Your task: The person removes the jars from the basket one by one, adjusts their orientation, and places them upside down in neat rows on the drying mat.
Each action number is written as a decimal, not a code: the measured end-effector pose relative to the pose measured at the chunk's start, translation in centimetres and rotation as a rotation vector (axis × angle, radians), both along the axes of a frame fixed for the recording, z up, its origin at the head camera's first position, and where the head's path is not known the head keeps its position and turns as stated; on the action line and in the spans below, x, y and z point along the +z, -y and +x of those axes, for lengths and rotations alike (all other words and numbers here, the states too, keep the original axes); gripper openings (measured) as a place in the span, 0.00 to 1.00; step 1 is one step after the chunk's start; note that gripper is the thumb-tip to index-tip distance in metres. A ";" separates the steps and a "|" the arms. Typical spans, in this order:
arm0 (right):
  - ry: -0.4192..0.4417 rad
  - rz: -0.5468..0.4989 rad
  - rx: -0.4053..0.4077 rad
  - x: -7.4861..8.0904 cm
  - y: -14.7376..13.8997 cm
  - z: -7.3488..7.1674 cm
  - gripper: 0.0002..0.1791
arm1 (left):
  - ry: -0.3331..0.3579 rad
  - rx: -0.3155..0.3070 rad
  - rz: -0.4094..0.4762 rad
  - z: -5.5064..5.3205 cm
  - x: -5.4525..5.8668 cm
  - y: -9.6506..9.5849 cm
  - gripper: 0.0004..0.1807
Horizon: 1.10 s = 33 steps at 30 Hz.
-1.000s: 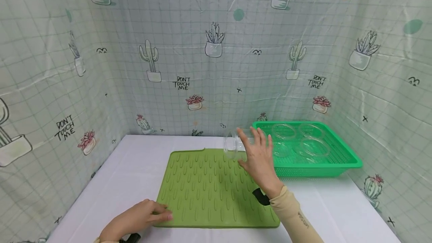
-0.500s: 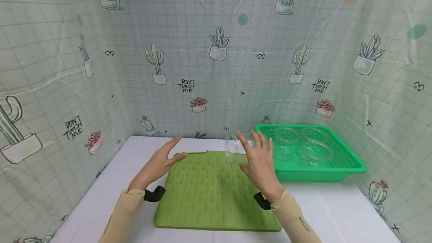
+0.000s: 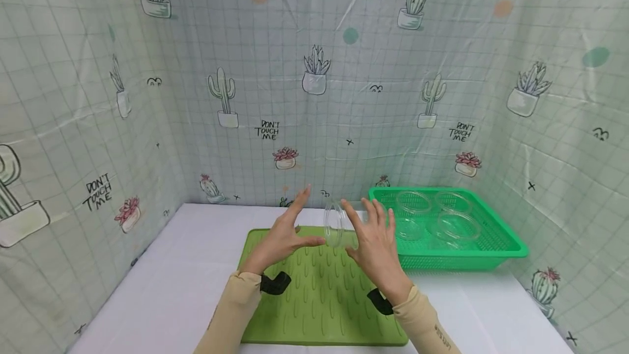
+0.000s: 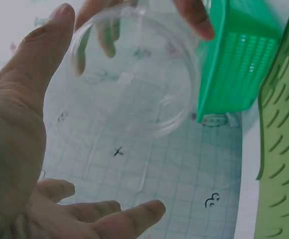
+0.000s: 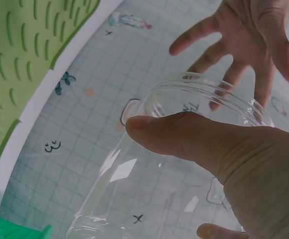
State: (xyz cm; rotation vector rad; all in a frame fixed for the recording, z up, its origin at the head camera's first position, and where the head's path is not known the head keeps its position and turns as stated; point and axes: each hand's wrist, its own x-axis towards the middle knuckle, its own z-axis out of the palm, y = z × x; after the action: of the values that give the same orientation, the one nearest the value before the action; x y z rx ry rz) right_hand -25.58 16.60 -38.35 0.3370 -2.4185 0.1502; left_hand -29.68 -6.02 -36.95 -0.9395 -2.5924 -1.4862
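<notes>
My right hand point(image 3: 375, 245) grips a clear, see-through jar point(image 3: 334, 225) by its side, above the back right part of the green mat point(image 3: 319, 310). The jar lies sideways in the air, its ridged mouth facing left. In the right wrist view, the thumb point(image 5: 169, 132) presses along the jar's wall point(image 5: 114, 184). My left hand point(image 3: 282, 236) stands just left of the mouth, fingers spread and thumb apart, holding nothing. From the left wrist, the round mouth point(image 4: 134, 127) shows beyond the left thumb point(image 4: 40, 55), with right-hand fingers behind it.
A green plastic basket point(image 3: 462, 253) stands at the right on the white table point(image 3: 162, 283), with several clear round containers point(image 3: 458, 226) inside. Fabric walls point(image 3: 314, 119) printed with cacti close off the back and both sides.
My left hand has risen from the mat's front left corner and moved right, up to the jar's mouth. The right hand keeps holding the jar in nearly the same place.
</notes>
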 end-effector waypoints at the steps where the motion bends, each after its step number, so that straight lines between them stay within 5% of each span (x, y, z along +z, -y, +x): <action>1: 0.000 0.006 0.004 -0.1 0.1 0.0 0.67 | 0.005 -0.011 0.002 0.0 -0.1 -0.3 0.60; 16: -0.051 0.031 0.061 -0.5 1.2 0.1 0.67 | -0.022 -0.100 0.012 -0.1 -1.3 -1.7 0.50; 33: -0.022 0.019 0.070 -0.3 1.5 0.4 0.69 | -0.017 -0.111 0.081 -0.1 -1.3 -1.2 0.47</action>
State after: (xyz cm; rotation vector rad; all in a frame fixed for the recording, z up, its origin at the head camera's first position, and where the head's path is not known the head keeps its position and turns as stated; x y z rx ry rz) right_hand -25.22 15.13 -38.61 0.4305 -2.3884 0.1540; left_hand -29.83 -4.85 -38.20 -1.0989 -2.4845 -1.5874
